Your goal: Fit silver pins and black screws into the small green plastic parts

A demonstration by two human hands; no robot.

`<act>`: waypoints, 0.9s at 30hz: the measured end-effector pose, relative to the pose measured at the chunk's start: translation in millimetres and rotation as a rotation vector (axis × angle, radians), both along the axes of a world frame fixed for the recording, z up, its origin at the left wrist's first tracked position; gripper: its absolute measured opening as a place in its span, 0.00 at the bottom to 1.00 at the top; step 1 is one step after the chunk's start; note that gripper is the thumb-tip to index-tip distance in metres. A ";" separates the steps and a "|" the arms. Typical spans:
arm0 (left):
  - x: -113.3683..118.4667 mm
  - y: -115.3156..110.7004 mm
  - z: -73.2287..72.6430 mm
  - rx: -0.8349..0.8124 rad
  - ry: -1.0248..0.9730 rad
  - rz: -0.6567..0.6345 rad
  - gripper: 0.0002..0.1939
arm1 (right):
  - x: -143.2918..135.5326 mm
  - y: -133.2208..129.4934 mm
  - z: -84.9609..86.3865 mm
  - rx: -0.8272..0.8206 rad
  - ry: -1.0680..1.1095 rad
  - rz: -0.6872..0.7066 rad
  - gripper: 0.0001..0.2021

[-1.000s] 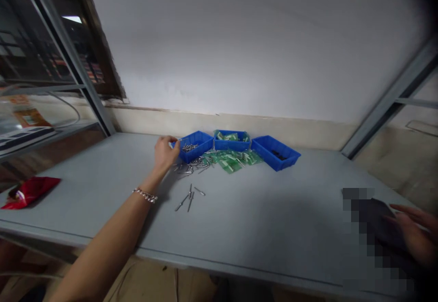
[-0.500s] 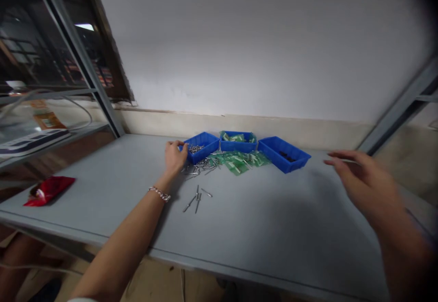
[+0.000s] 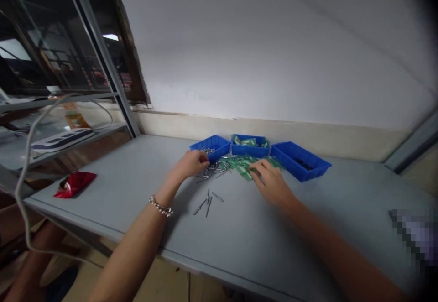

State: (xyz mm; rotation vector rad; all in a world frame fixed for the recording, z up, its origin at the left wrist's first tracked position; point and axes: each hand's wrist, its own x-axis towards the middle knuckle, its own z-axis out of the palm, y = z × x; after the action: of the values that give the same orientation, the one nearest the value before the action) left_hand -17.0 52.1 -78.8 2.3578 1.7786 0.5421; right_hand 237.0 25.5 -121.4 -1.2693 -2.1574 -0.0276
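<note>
My left hand (image 3: 192, 163), with a beaded bracelet on the wrist, is at the near side of the left blue bin (image 3: 219, 145). Its fingers are curled together over a pile of metal blind rivets (image 3: 215, 169); anything between the fingertips is hidden. My right hand (image 3: 270, 184) reaches to the green plastic packets (image 3: 243, 167), its thumb and fingers bent but apart, and nothing shows between them. More rivets lie inside the left bin. Several loose rivets (image 3: 208, 201) are on the grey table (image 3: 253, 247) in front of the pile.
A middle blue bin (image 3: 249, 150) holds green packets, and a right blue bin (image 3: 301, 160) holds small dark pieces. A red packet (image 3: 75, 184) lies at the left. Beyond it are a power strip (image 3: 63, 141) on a shelf and a hanging cable (image 3: 21, 188). Another person's legs (image 3: 37, 252) show below left.
My right hand has come in from the far right to the green packets. My left hand has shifted from the left bin's edge to the rivet pile. The view has turned slightly left.
</note>
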 end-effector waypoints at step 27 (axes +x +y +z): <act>66.6 -37.3 -26.8 0.247 0.064 -0.481 0.09 | -18.3 -10.9 -7.0 -0.453 0.443 0.143 0.17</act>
State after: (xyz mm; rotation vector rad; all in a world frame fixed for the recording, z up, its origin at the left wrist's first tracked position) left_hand 49.6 14.8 -105.6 2.8636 1.1453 0.6440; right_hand 218.7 14.6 -128.5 -1.2084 -1.9079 0.7679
